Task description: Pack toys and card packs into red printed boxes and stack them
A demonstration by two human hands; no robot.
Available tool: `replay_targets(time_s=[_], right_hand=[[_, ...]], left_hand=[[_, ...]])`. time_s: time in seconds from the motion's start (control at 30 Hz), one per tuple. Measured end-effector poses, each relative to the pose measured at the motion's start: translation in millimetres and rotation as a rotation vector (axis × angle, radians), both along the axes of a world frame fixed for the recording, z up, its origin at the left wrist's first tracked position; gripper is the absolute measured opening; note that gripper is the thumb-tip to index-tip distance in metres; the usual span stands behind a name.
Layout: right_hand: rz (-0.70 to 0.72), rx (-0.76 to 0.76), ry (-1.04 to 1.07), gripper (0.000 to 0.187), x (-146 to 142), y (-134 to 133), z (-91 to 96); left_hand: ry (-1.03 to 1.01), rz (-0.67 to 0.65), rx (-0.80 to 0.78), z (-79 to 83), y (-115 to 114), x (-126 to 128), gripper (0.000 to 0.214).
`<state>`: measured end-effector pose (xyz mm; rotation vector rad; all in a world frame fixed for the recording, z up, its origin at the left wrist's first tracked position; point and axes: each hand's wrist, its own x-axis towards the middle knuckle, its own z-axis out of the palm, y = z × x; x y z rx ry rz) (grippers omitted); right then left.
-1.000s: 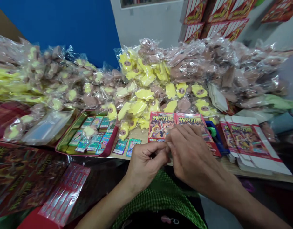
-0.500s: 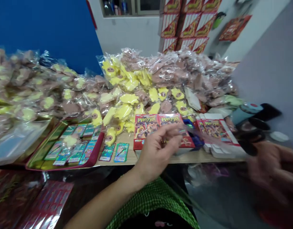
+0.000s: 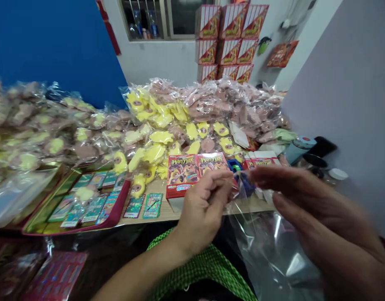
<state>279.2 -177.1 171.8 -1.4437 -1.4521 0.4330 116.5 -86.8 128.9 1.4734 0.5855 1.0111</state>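
Observation:
My left hand [image 3: 205,207] is closed in a pinch at the table's front edge, just before two red boxes [image 3: 183,169] with yellow lettering and cartoon figures. Clear plastic film [image 3: 242,198] runs from its fingertips and hangs down on the right; whether this is a bag or a loose sheet I cannot tell. My right hand [image 3: 314,221] hovers to the right, its fingers stretched out and its thumb apart. Those fingertips are beside the film's upper edge. Behind the gap between my hands sits a blue tape dispenser [image 3: 238,167], partly hidden.
A gold-lined tray [image 3: 39,223] holds several cards. Two card stacks [image 3: 153,205] lie beside it. Bagged yellow and brown plush figures [image 3: 161,138] pile up behind. Folded cartons [image 3: 264,156] and a light-blue flask [image 3: 300,148] stand right. Stacked red boxes [image 3: 231,50] rise at the wall.
My right hand has come in from the far right toward my left hand. The film, stretched between both hands before, now hangs looser. The head view has shifted slightly.

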Motion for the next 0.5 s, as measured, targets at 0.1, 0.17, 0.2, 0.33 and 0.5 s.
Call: replay_targets(time_s=[0.1, 0.17, 0.2, 0.33, 0.5], right_hand=[[0.061, 0.102, -0.347, 0.055, 4.0, 20.1, 12.0], [0.168, 0.144, -0.508, 0.056, 5.5, 40.3, 15.5], [0.204, 0.147, -0.563, 0.047, 6.1, 50.8, 16.0], [0.287, 0.109, -0.625, 0.023, 13.1, 81.5, 15.9], [0.217, -0.001, -0.455, 0.034, 32.6, 81.2, 14.3]], left_hand=[[-0.006, -0.073, -0.034, 6.7, 17.4, -17.7, 0.02], [0.034, -0.109, 0.04, 13.2, 27.2, -29.1, 0.022], [0.063, -0.109, 0.082, 16.7, 32.5, -34.7, 0.023], [0.211, -0.042, 0.133, 30.9, 57.5, -57.4, 0.017], [0.248, -0.062, -0.13, 35.6, 75.9, -79.7, 0.018]])
